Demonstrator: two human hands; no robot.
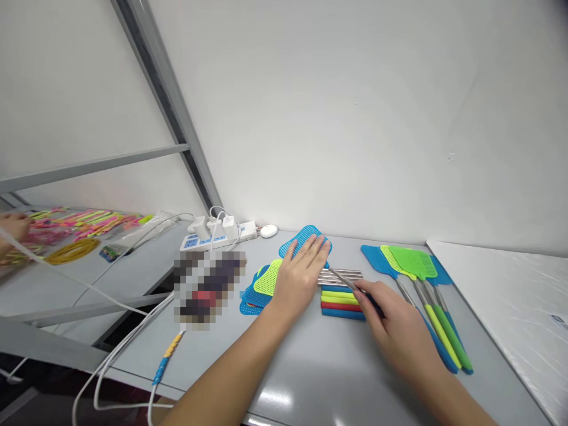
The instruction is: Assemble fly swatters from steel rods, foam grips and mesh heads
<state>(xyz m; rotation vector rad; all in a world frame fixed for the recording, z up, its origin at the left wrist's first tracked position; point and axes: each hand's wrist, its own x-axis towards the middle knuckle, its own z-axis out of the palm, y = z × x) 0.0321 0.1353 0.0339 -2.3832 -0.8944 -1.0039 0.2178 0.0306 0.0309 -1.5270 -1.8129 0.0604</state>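
A fly swatter with a blue mesh head [298,238] and a thin metal rod [342,277] lies slanted in front of me. My left hand [302,273] rests flat on that head, fingers stretched out. Around the handle end, my right hand [386,313] is closed; most of the handle is hidden in it. Left of my left hand is a pile of loose blue and yellow-green swatter heads [266,279]. Several bare metal rods [355,274] lie behind a row of blue, yellow-green and red grips [339,300], between my hands.
Several assembled swatters [412,263] lie fanned at the right, beside a white board [501,302]. A power strip [219,236] with chargers and a white oval case [268,231] sit by the wall. White cables [128,331] cross the left edge. Another person's hand [13,228] is at far left.
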